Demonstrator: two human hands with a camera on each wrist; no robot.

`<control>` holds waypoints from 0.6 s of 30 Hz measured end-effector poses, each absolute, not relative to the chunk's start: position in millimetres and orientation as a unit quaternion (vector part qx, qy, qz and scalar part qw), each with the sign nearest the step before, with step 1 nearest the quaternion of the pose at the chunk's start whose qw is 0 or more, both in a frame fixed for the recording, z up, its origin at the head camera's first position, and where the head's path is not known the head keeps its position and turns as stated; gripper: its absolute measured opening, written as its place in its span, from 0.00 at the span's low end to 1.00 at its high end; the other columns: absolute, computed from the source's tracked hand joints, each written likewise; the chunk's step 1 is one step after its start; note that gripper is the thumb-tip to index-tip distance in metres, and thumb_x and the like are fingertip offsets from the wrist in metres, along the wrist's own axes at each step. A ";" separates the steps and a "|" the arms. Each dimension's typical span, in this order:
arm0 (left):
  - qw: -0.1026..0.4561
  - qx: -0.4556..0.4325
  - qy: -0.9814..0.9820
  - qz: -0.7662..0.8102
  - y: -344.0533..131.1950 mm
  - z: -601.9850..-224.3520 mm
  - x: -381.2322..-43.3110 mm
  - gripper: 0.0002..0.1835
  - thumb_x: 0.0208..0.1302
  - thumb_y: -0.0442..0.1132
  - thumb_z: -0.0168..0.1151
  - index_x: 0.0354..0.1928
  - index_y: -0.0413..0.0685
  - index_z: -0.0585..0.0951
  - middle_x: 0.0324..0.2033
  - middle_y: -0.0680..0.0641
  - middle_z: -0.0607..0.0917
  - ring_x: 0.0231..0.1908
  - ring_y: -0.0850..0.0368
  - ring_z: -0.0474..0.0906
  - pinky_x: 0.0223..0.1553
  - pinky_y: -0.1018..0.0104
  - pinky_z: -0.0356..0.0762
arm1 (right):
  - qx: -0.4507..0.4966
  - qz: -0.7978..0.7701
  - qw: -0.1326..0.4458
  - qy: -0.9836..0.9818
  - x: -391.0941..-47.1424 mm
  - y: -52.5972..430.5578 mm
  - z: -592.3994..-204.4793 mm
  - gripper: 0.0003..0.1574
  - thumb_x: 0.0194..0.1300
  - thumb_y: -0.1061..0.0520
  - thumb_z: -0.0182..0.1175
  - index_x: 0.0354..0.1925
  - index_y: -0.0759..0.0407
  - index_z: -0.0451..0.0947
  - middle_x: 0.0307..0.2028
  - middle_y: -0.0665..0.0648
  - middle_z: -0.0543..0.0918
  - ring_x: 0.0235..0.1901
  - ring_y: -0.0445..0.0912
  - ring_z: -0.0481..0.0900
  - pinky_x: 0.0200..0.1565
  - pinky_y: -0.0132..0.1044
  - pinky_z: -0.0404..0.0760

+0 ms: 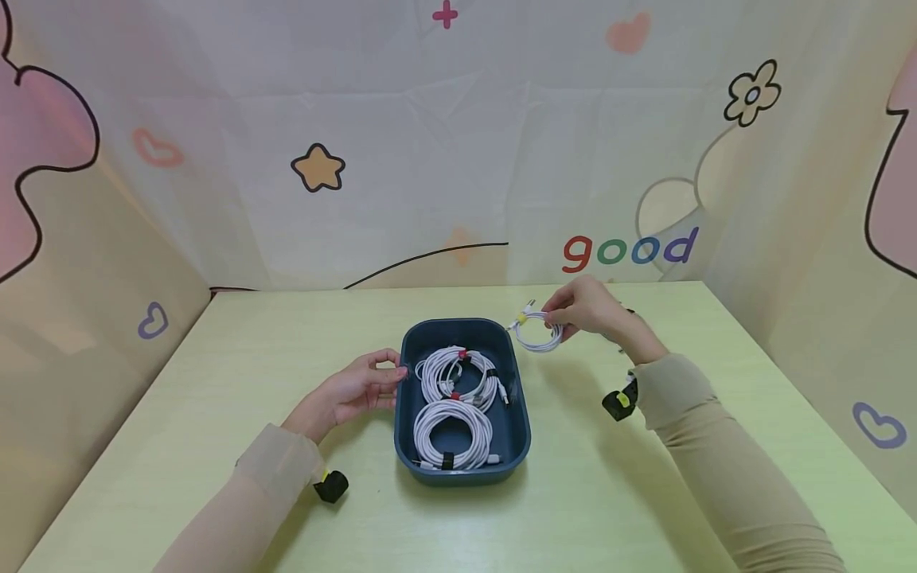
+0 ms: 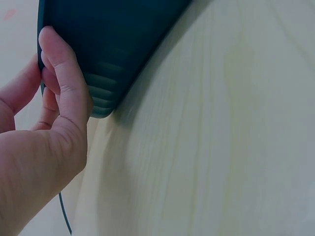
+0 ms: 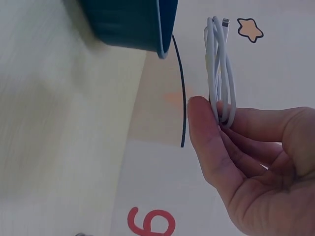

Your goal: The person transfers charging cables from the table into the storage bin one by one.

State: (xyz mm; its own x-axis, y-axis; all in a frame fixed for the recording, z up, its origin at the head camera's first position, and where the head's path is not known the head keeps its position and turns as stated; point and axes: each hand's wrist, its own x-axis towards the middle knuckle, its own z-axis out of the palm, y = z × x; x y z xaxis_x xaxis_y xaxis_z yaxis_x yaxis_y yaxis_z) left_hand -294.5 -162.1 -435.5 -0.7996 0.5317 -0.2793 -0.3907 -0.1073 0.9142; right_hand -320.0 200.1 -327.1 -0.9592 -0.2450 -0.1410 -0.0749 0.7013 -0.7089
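A dark blue plastic bin point(image 1: 516, 430) stands on the table with coils of white cable inside. The front coil point(image 1: 423, 442) has a black tie; behind it, overlapping coiled cables point(image 1: 430, 382) carry red and black ties. My left hand point(image 1: 358, 387) grips the bin's left side, thumb at the rim and fingers against the outer wall point(image 2: 108, 54). Above the bin's far right corner, my right hand point(image 1: 587, 306) pinches a smaller coiled white charging cable point(image 1: 539, 348) between thumb and fingers. This coil has a yellow tie, and its metal plug point(image 3: 226, 22) shows in the right wrist view.
The light wood-grain table point(image 1: 286, 342) extends around the bin. A printed cloth backdrop point(image 1: 430, 191) hangs along its back and sides. Small black devices point(image 1: 331, 486) are worn at both wrists.
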 end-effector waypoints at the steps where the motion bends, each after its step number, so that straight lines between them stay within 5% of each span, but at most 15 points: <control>1: 0.312 0.060 0.590 0.742 -162.2 -435.5 -294.7 0.04 0.71 0.33 0.53 0.40 0.52 0.71 0.27 0.53 0.80 0.26 0.60 0.77 0.34 0.67 0.81 | -0.089 -0.376 0.114 0.915 -320.0 198.1 -326.7 0.17 0.64 0.62 0.62 0.49 0.72 0.79 0.39 0.68 0.84 0.26 0.44 0.83 0.37 0.37 0.85; 18: 0.313 0.065 0.591 0.741 -162.4 -436.1 -295.6 0.05 0.71 0.33 0.52 0.39 0.52 0.72 0.28 0.53 0.79 0.26 0.59 0.77 0.34 0.67 0.81 | -0.121 -0.391 0.128 0.903 -314.7 160.0 -324.4 0.14 0.63 0.64 0.63 0.47 0.70 0.81 0.40 0.69 0.85 0.26 0.45 0.84 0.36 0.38 0.86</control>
